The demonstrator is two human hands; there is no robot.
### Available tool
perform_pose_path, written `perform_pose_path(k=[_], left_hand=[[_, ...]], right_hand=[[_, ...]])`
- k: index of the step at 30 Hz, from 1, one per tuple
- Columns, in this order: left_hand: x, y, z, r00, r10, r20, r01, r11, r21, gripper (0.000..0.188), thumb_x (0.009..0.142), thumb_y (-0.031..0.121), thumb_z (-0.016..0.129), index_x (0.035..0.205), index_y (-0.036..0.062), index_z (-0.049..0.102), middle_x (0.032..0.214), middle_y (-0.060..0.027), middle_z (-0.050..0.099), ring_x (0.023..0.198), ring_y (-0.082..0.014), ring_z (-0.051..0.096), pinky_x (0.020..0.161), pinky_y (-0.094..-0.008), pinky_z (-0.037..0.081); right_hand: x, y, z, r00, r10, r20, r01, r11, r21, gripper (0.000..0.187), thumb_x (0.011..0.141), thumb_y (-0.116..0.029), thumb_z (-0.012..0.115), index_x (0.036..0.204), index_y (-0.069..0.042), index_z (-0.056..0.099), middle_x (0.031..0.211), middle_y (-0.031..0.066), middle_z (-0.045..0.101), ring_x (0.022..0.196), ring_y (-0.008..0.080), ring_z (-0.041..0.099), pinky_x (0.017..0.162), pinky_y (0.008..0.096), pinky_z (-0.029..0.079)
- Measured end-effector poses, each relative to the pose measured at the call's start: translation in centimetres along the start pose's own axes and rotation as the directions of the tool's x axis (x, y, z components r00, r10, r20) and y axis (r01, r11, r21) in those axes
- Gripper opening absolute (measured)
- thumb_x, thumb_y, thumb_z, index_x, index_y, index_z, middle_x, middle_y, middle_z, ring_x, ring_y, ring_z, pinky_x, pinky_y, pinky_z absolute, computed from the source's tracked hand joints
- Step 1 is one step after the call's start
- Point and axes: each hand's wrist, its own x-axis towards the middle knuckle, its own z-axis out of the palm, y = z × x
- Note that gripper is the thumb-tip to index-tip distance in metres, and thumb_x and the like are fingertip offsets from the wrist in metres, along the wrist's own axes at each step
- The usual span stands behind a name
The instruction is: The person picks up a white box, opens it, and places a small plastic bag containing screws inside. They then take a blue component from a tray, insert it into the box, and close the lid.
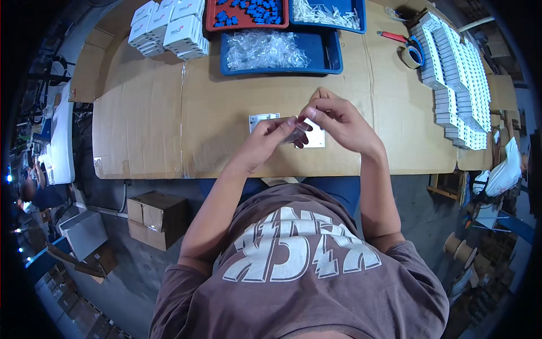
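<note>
Over the near middle of the table, my left hand (269, 138) pinches a small clear plastic bag (296, 133) between thumb and fingers. Close beside it, my right hand (343, 123) is closed, its thumb and fingertips drawn together at the upper end of the bag. What those right fingertips grip is too small to make out. Beneath both hands lies a white box or carton (315, 139), partly covered by them. Its left part (261, 118) shows beyond my left fingers.
Beyond my hands stand a blue tray of clear plastic bags (224, 63), a red tray of blue parts (210, 24) and a blue tray of white pieces (362, 22). White boxes are stacked at far left (183, 35) and right (451, 73). Tape (411, 57) lies near the right stack.
</note>
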Motion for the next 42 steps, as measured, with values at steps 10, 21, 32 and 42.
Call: perform_pose_path(k=[10,21,32,42], left_hand=[[-1.2,-2.4,-0.9,0.977,-0.029,0.21,0.133,0.855,-0.502,0.043,0.111,0.04,0.045,0.129,0.0041,0.061,0.111,-0.0133,0.069,0.103,-0.0243,0.068,0.095,-0.0402,0.055],[-1.1,-1.6,-0.9,0.947,-0.013,0.322,0.235,0.713,-0.661,0.037,0.108,0.046,0.051,0.121,0.013,0.059,0.103,-0.0114,0.068,0.093,-0.0235,0.07,0.094,-0.049,0.058],[-1.2,-3.3,-2.4,0.942,-0.185,0.279,0.331,0.638,-0.695,0.063,0.108,0.053,0.046,0.141,-0.0007,0.055,0.094,-0.0008,0.064,0.075,-0.0126,0.057,0.08,-0.0344,0.054],[-0.5,-2.7,-3.0,0.946,-0.259,0.195,0.309,0.54,-0.783,0.06,0.109,0.054,0.041,0.122,-0.0002,0.064,0.082,-0.0013,0.053,0.068,-0.0122,0.043,0.069,-0.0304,0.039]], right_hand=[[1.4,0.5,0.4,0.935,-0.06,0.349,0.051,0.998,0.035,0.06,0.107,-0.049,0.05,0.104,0.006,0.074,0.138,0.0157,0.062,0.114,0.0261,0.063,0.096,0.0384,0.051],[2.0,-0.7,1.2,0.863,-0.017,0.505,-0.085,0.98,0.178,0.062,0.11,-0.049,0.044,0.107,0.005,0.074,0.124,0.0121,0.066,0.087,0.0198,0.065,0.083,0.0351,0.054],[4.4,0.2,-4.4,0.97,0.053,0.236,-0.063,0.997,0.036,0.038,0.107,-0.031,0.059,0.121,0.001,0.073,0.126,0.0128,0.07,0.113,0.0199,0.066,0.095,0.0347,0.052],[15.7,9.0,-17.7,0.748,-0.215,-0.628,-0.341,0.688,-0.641,0.019,0.094,-0.022,0.066,0.107,-0.012,0.076,0.094,0.0144,0.076,0.086,0.0326,0.073,0.076,0.0426,0.056]])
